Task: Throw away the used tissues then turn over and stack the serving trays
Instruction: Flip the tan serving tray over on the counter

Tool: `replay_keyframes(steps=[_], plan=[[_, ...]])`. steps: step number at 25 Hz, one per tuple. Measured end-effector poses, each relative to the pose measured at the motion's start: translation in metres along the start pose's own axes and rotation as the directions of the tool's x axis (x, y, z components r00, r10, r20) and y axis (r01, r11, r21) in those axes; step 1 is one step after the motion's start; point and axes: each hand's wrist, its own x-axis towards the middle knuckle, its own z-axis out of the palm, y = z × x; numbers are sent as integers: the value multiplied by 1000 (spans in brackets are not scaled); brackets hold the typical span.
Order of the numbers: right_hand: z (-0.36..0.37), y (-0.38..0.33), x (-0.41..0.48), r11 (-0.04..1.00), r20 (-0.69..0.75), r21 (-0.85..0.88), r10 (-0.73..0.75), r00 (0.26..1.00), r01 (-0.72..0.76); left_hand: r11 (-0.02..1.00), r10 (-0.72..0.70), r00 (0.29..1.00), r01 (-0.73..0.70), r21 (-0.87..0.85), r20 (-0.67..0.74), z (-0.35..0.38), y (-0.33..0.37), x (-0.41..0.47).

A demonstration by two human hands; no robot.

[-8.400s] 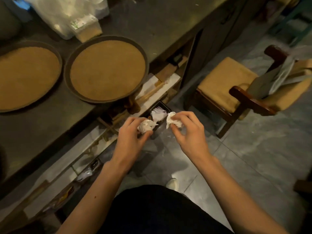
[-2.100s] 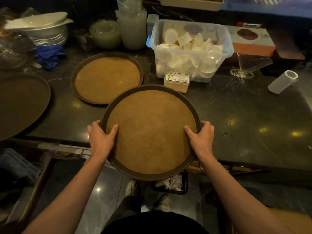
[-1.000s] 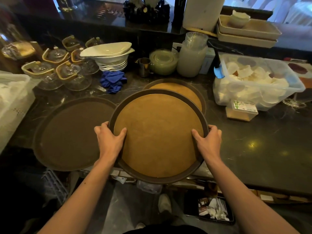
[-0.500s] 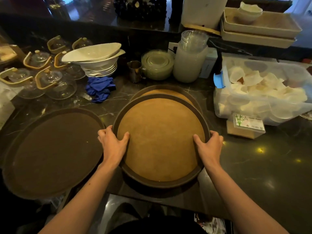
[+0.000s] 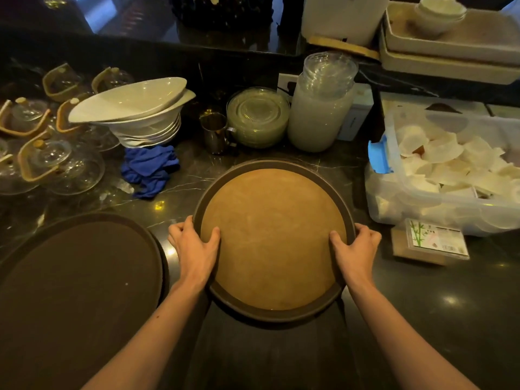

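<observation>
**Both hands on the round tray, bench is packed**

So the person's got the tan-topped serving tray [image 5: 274,239] gripped on both sides. The left hand [image 5: 194,246] is clamped on its left rim with the thumb lying on the tan surface, and the right hand [image 5: 356,249] does the same on the right rim. The tray sits over the dark bench [image 5: 450,305]; can't tell if there's another tray right under it.

Just to the left is a dark brown tray [image 5: 76,294], close to the left hand. Behind the tan tray there's a crumpled blue cloth [image 5: 149,170], a small metal jug [image 5: 215,133], a stack of glass plates [image 5: 257,116] and stacked white bowls [image 5: 140,111]. On the right, a clear plastic tub [image 5: 444,175] of white cups and a little box with a bamboo label [image 5: 432,242] sit near the right hand.
</observation>
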Motion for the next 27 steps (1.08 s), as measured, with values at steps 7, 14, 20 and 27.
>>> replay_keyframes(steps=[7, 14, 20, 27], plan=[[18, -10, 23, 999, -30, -41, -12, 999, 11, 999, 15, 999, -17, 40, 33, 18, -3, 38], [22, -5, 28, 996, -25, -89, -16, 1000, 13, 998, -11, 999, 8, 56, 51, 29, -11, 40], [23, 0, 24, 992, 22, -114, -41, 999, 44, 987, 33, 998, -41, 156, 56, 33, -14, 37], [13, 0, 1, 975, 143, -175, -109, 984, 134, 995, 56, 989, -67, 76, 138, 17, -9, 12]])
